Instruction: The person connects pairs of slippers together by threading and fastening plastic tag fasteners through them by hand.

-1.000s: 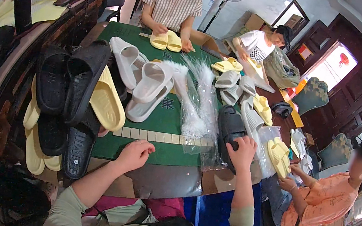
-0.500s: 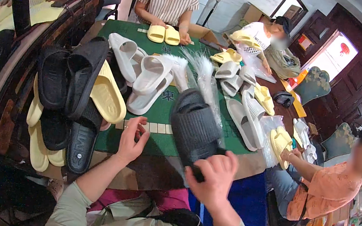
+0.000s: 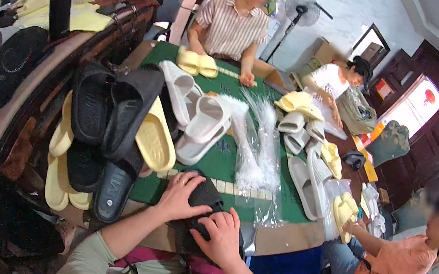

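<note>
A black slide slipper lies at the near edge of the green table, low in front of me. My left hand is curled over its far end, thumb toward the middle. My right hand grips it nearer to me, fingers bent over the dark material, and most of the slipper's near part is hidden under both hands. Just left stands a pile of black slippers mixed with yellow slippers. Grey slippers lie beyond my left hand.
Clear plastic bags of thin white strands lie right of centre. More grey slippers lie at the right, near yellow ones. A row of small tiles runs behind my hands. Several people sit around, one in orange handling a yellow slipper.
The black slipper has come down from above the table to its near edge. My left hand, empty before, now holds it together with my right. The view has shifted.
</note>
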Demonstrator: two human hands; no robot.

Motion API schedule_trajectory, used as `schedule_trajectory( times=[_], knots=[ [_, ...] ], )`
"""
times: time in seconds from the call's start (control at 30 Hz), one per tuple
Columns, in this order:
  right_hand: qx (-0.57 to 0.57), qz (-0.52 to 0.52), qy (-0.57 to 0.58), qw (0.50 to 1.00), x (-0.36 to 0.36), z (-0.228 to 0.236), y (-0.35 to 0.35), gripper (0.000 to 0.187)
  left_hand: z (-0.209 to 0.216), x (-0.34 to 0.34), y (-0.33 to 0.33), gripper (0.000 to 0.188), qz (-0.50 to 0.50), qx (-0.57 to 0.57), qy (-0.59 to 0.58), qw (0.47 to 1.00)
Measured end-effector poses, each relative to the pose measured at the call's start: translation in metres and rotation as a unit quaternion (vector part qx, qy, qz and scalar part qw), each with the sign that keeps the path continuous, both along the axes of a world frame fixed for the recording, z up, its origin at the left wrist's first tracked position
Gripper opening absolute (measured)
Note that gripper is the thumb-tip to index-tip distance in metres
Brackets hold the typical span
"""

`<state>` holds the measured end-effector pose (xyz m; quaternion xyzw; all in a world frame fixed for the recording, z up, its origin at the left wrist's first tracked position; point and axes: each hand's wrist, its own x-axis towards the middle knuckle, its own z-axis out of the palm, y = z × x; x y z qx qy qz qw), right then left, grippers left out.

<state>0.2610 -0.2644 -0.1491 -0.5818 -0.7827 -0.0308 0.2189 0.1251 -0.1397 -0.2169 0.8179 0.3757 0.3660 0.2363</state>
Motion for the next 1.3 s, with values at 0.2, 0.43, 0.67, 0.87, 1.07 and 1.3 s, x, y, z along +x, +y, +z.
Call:
schedule_trajectory(
  times=[0.2, 0.43, 0.67, 0.87, 1.07, 1.3],
  knots=[
    [0.016, -0.054, -0.019, 0.998, 0.005, 0.015, -0.014, 0.038, 0.004, 0.009, 0.006, 0.075, 0.009, 0.012, -0.017, 1.0],
    [-0.035, -0.053, -0.048, 0.997, 0.017, 0.013, -0.031, 0.033, 0.011, 0.013, 0.007, 0.066, -0.004, 0.011, -0.036, 0.999],
    [-0.079, -0.123, -0.062, 0.987, 0.047, 0.021, -0.075, 0.029, 0.006, 0.009, 0.001, 0.063, -0.011, 0.004, -0.011, 1.0],
    [-0.01, -0.218, 0.02, 0.976, 0.053, 0.007, -0.094, 0.026, 0.005, 0.004, 0.004, 0.071, -0.036, 0.008, 0.005, 0.999],
    [0.085, -0.284, 0.116, 0.948, 0.067, -0.026, -0.094, 0.019, 0.013, 0.004, 0.007, 0.073, -0.084, 0.008, 0.013, 0.996],
    [0.179, -0.229, 0.173, 0.941, 0.086, -0.029, -0.111, 0.022, 0.014, -0.009, 0.027, 0.065, -0.174, 0.015, 0.002, 0.985]
  ],
)
